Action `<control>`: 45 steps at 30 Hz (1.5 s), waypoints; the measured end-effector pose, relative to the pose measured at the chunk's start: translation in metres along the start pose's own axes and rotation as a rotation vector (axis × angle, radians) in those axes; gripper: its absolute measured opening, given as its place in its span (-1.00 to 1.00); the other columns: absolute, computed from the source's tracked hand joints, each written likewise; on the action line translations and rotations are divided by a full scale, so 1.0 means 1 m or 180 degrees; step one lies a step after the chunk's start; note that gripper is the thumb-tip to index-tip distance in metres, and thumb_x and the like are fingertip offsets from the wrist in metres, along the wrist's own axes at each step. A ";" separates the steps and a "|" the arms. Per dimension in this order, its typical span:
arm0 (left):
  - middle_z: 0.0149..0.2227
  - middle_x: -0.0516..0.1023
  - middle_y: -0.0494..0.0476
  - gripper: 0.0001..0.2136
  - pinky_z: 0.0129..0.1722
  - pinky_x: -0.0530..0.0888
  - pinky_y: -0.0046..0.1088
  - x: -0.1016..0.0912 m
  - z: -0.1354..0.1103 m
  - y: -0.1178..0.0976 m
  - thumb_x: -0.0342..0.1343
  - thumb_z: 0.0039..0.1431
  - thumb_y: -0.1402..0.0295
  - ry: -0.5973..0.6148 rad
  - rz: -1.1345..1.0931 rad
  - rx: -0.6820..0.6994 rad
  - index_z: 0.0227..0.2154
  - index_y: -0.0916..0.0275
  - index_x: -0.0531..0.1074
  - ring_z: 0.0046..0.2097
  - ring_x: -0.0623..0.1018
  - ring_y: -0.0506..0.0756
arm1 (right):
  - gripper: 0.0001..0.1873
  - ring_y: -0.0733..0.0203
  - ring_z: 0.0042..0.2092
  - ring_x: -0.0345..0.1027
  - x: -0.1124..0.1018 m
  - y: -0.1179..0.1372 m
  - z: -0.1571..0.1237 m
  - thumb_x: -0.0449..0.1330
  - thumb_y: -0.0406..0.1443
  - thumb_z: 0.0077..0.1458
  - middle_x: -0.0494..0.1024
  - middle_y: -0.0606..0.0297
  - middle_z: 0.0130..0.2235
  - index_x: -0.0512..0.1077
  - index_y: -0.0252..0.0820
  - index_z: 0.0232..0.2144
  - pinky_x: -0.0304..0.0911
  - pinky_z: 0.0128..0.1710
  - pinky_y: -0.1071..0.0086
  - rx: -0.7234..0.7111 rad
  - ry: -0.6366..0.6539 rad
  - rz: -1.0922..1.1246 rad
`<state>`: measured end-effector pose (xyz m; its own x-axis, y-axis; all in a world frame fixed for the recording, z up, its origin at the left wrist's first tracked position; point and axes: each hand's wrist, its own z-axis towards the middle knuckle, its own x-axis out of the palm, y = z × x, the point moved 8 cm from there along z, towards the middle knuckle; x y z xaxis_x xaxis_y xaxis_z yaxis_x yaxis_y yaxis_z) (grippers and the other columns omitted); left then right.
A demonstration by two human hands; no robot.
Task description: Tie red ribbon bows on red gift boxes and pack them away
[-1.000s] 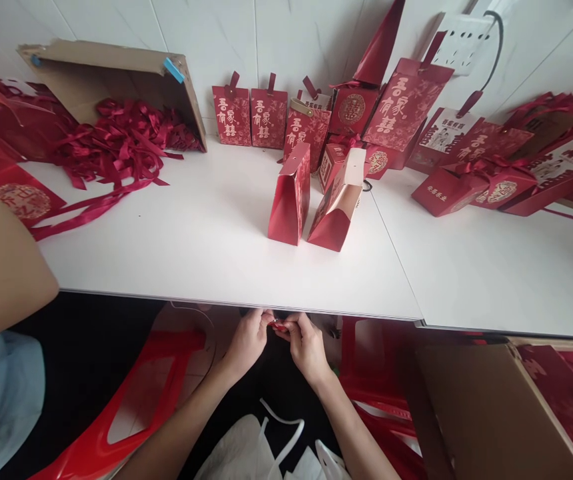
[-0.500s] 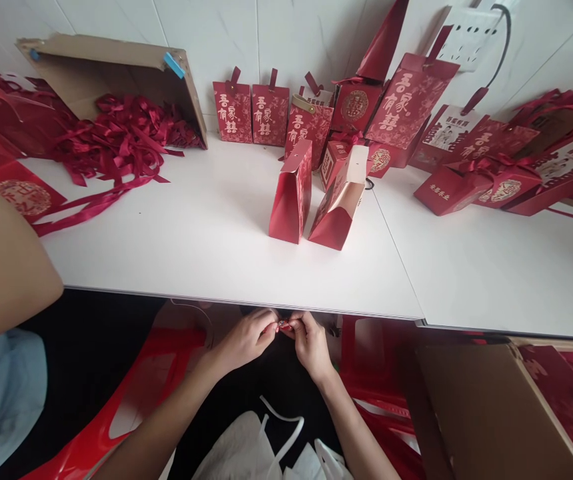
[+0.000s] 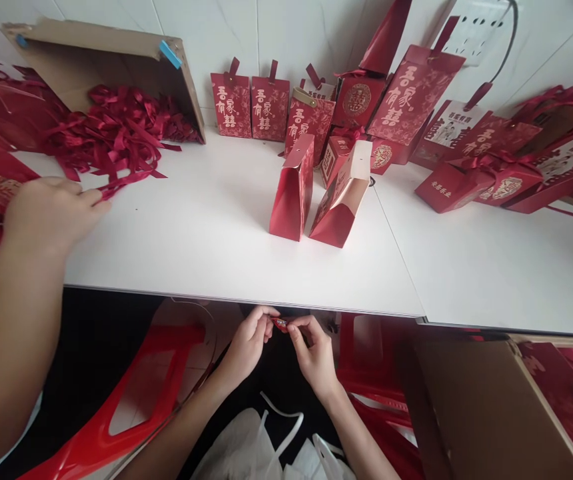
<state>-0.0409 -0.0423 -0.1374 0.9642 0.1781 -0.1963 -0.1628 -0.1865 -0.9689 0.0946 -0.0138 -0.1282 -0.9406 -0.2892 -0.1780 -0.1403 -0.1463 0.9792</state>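
Observation:
Below the front edge of the table, over my lap, my left hand (image 3: 248, 343) and my right hand (image 3: 313, 348) pinch a small red wrapped piece (image 3: 280, 324) between them, one at each end. It has a shiny, pale patch and looks like a wrapped candy; its exact kind is too small to tell. On the tabletop ahead, two red folded gift boxes (image 3: 291, 193) stand side by side. The right-hand box (image 3: 342, 200) leans and shows its pale inside.
A co-worker's hand (image 3: 49, 210) reaches in from the left towards a heap of dark red ribbons (image 3: 116, 127), which spills from a cardboard box (image 3: 91, 35). Finished-looking red gift bags (image 3: 230, 110) line the wall. A large carton (image 3: 486, 400) stands lower right, beside red stools (image 3: 131, 400).
The co-worker's arm has swung in over the table and its hand now touches the ribbons. My fingers have shifted and spread slightly around the small red piece, showing more of it.

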 end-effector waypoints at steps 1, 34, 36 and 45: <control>-0.58 0.28 -0.04 -0.76 -0.45 0.34 -0.51 0.002 -0.001 0.000 -0.16 0.22 0.24 -0.0027 -0.0145 -0.0049 -0.33 0.23 0.37 -0.50 0.33 -0.02 | -0.86 0.22 -0.31 0.49 0.002 0.003 -0.002 0.09 -0.22 0.16 0.57 0.24 -0.36 0.37 -0.16 -0.35 0.41 -0.28 0.39 -0.0011 -0.0034 0.0087; -0.54 0.30 0.02 -0.64 -0.48 0.30 -0.52 -0.002 -0.011 -0.037 -0.10 0.27 0.20 -0.0024 0.0405 0.1580 -0.61 0.24 0.30 -0.48 0.34 -0.02 | -0.76 0.25 -0.43 0.47 0.012 0.016 -0.005 0.01 -0.18 0.20 0.52 0.27 -0.46 0.30 -0.18 -0.43 0.39 -0.45 0.46 0.0599 0.0464 -0.0248; -0.51 0.35 0.03 -0.66 -0.45 0.34 -0.52 -0.001 -0.011 -0.030 -0.08 0.25 0.19 -0.0010 0.0304 0.1392 -0.58 0.24 0.32 -0.45 0.38 -0.01 | -0.75 0.25 -0.42 0.47 0.013 0.014 -0.006 -0.02 -0.17 0.22 0.52 0.27 -0.45 0.31 -0.18 -0.41 0.40 -0.45 0.45 0.0662 0.0428 -0.0197; -0.33 0.52 0.11 -0.69 -0.15 0.45 -0.39 -0.011 0.002 0.011 -0.11 0.19 0.10 -0.0174 0.0144 -0.0228 -0.39 0.21 0.39 -0.22 0.52 0.11 | -0.65 0.29 -0.54 0.36 0.029 0.050 0.010 -0.14 -0.28 0.30 0.46 0.24 -0.51 0.35 -0.22 -0.43 0.27 -0.53 0.48 -0.1578 -0.0205 -0.2024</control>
<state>-0.0536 -0.0444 -0.1464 0.9431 0.2200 -0.2495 -0.1887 -0.2638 -0.9459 0.0570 -0.0199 -0.0832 -0.7450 0.0432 -0.6657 -0.5151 -0.6714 0.5328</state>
